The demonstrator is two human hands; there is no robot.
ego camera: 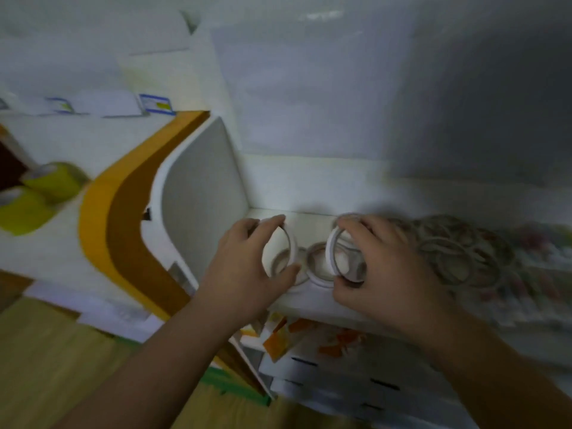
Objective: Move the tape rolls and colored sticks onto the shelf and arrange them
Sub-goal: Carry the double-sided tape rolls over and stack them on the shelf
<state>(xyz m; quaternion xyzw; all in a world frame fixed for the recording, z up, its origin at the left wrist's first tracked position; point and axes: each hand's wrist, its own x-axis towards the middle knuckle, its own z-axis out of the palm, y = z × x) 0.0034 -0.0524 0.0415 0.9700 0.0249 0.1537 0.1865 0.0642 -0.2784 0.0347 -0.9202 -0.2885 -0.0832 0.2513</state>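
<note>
My left hand pinches a thin white tape roll upright between thumb and fingers, just above the white shelf board. My right hand grips another white tape roll, also on edge, with more rolls behind it under the fingers. Two tape rolls lie flat on the shelf between the hands, one in the middle. Several more rolls lie overlapping to the right. The picture is blurred and no colored sticks can be made out.
A grey-white side panel bounds the shelf on the left, with a curved orange band beside it. Yellow-green tape rolls stand at far left. Below the shelf lie orange-patterned packets and white boxes.
</note>
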